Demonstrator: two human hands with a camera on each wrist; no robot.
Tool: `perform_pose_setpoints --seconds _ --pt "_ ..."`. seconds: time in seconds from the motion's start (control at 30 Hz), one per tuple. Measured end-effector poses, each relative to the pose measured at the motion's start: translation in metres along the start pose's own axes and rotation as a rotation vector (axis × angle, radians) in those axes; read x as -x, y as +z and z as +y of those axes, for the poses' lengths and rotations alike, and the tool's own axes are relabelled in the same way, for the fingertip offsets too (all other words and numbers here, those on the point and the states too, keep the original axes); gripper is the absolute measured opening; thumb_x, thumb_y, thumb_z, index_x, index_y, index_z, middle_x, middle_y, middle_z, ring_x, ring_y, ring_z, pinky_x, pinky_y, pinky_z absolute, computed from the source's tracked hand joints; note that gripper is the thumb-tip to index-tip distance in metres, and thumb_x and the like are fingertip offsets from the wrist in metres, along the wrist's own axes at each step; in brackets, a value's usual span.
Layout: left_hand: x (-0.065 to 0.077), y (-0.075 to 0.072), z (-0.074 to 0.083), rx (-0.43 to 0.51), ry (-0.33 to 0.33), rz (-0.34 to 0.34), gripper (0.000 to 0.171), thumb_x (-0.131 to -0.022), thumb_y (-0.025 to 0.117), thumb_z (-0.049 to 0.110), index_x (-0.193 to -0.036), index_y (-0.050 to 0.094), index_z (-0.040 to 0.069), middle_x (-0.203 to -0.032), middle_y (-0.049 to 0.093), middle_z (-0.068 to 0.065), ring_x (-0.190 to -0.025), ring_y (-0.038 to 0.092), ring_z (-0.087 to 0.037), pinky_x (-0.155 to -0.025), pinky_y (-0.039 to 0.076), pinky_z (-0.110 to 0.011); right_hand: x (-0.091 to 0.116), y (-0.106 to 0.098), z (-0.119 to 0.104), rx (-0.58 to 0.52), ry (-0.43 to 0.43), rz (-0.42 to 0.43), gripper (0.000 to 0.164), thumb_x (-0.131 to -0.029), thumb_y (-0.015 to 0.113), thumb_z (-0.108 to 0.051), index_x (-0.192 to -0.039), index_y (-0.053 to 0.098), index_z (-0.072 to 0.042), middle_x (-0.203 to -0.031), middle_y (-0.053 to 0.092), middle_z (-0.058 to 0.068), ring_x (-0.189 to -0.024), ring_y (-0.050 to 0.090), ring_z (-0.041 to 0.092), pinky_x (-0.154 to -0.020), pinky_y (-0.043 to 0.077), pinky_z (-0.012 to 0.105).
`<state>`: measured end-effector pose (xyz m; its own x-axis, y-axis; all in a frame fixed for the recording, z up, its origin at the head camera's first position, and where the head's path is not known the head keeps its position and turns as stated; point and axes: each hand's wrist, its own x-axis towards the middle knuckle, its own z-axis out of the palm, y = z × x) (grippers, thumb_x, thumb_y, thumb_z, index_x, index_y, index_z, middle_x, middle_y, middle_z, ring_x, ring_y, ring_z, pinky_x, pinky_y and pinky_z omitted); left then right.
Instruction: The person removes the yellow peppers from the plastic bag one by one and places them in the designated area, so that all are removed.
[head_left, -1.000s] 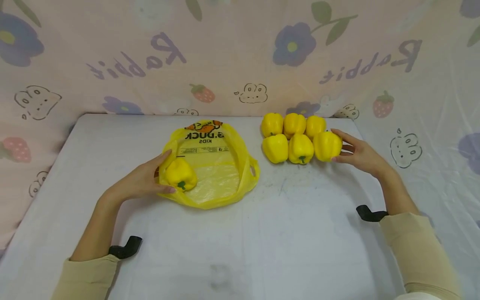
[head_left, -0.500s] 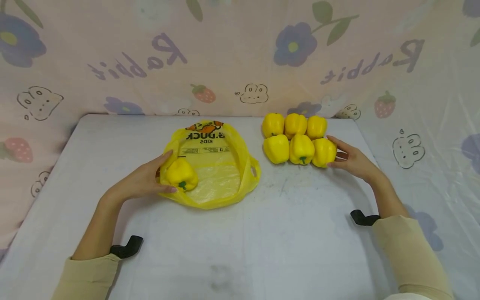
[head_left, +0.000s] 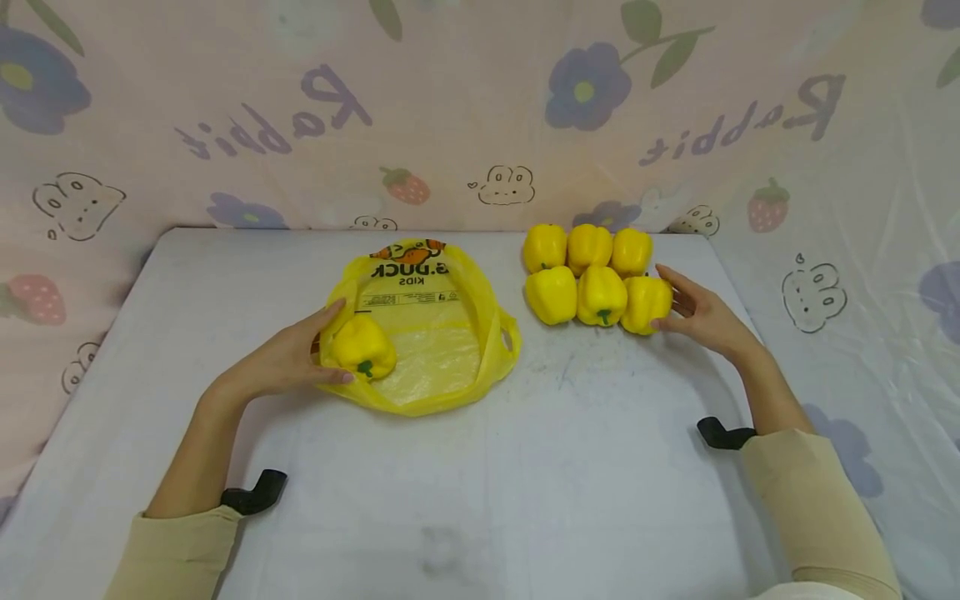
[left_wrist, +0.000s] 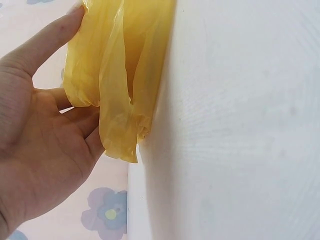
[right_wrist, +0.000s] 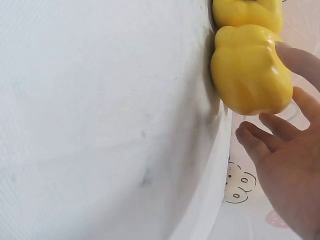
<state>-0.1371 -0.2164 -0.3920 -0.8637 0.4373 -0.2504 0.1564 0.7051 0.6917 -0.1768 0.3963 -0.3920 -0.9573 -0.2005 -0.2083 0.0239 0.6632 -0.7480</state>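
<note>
In the head view, my left hand (head_left: 288, 354) is at the left side of a yellow plastic bag (head_left: 431, 408), its thumb and fingers around the bag's edge. One yellow bell pepper (head_left: 363, 346) lies inside the bag, close to that hand. In the left wrist view, the thumb touches the thin plastic (left_wrist: 92, 60), and the other fingers are partly hidden behind it. My right hand (head_left: 708, 317) is beside the nearer right bell pepper (head_left: 647, 305). The right wrist view shows the thumb against this pepper (right_wrist: 250, 75), with several fingers spread loosely and apart from it.
Several more yellow bell peppers (head_left: 551, 296) stand close together in two rows at the back right of the white table (head_left: 480, 500). A patterned cloth (head_left: 450, 108) hangs behind. The bag's handle loop (head_left: 512, 337) points right, towards the peppers.
My right hand has lowered the bell pepper and set it at the right end of the front row. Its fingers have since loosened. The left hand and the bag look unchanged.
</note>
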Motion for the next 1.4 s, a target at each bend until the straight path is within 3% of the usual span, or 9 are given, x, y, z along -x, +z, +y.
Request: perform_pose_setpoints --seconds 0.17,0.3,0.4,0.6,0.73,1.0,1.4 --pt "-0.002 0.001 -0.002 -0.006 0.000 0.002 0.117 -0.076 0.084 0.048 -0.160 0.012 0.010 -0.164 0.014 -0.017 -0.149 0.015 -0.041 -0.118 0.016 -0.060 0.000 0.001 -0.007 0.011 -0.022 0.075 0.090 -0.090 0.074 -0.010 -0.160 0.018 -0.018 -0.164 0.015 0.016 -0.148 0.019 0.041 -0.118 0.019 0.055" --pt "-0.001 0.001 -0.002 -0.005 0.003 0.000 0.117 -0.076 0.083 0.049 -0.160 0.012 0.009 -0.164 0.014 -0.018 -0.149 0.015 -0.041 -0.118 0.016 -0.061 0.002 0.003 -0.018 0.008 -0.077 0.151 0.085 -0.089 0.074 -0.008 -0.159 0.026 -0.016 -0.165 0.019 0.009 -0.149 0.020 0.035 -0.120 0.019 0.050" --pt "0.001 0.001 -0.002 0.003 0.005 -0.001 0.118 -0.076 0.083 0.050 -0.160 0.011 0.009 -0.164 0.014 -0.019 -0.148 0.015 -0.043 -0.117 0.016 -0.062 0.005 0.008 -0.033 -0.019 -0.138 0.193 0.079 -0.089 0.073 -0.004 -0.156 0.032 -0.010 -0.164 0.023 0.008 -0.149 0.022 0.031 -0.121 0.019 0.047" --pt "0.005 -0.001 -0.004 -0.002 -0.007 0.018 0.118 -0.076 0.084 0.049 -0.160 0.011 0.010 -0.164 0.015 -0.017 -0.149 0.015 -0.041 -0.117 0.017 -0.061 0.011 0.022 -0.071 -0.048 -0.306 0.236 0.069 -0.088 0.071 0.003 -0.150 0.040 0.000 -0.159 0.032 0.017 -0.147 0.030 0.023 -0.120 0.024 0.037" --pt "0.005 -0.001 -0.005 -0.001 0.011 0.032 0.118 -0.076 0.084 0.049 -0.160 0.012 0.010 -0.164 0.014 -0.016 -0.149 0.015 -0.041 -0.117 0.017 -0.061 0.011 0.032 -0.086 -0.063 -0.355 0.225 0.067 -0.088 0.071 0.004 -0.148 0.043 0.000 -0.157 0.036 0.016 -0.145 0.034 0.020 -0.119 0.027 0.034" --pt "0.005 -0.001 -0.002 0.002 0.018 0.032 0.115 -0.077 0.083 0.049 -0.160 0.015 0.011 -0.165 0.013 -0.016 -0.149 0.014 -0.042 -0.117 0.016 -0.062 0.005 0.047 -0.113 -0.072 -0.407 0.151 0.067 -0.086 0.071 0.008 -0.147 0.045 -0.002 -0.155 0.039 0.017 -0.144 0.035 0.022 -0.116 0.030 0.051" --pt "0.005 0.001 -0.001 -0.001 0.030 0.047 0.110 -0.078 0.083 0.046 -0.160 0.018 0.012 -0.164 0.015 -0.016 -0.149 0.015 -0.042 -0.117 0.018 -0.062 -0.008 0.074 -0.147 -0.162 -0.450 -0.004 0.062 -0.086 0.072 0.007 -0.143 0.048 0.005 -0.155 0.039 0.017 -0.141 0.039 0.029 -0.116 0.030 0.050"
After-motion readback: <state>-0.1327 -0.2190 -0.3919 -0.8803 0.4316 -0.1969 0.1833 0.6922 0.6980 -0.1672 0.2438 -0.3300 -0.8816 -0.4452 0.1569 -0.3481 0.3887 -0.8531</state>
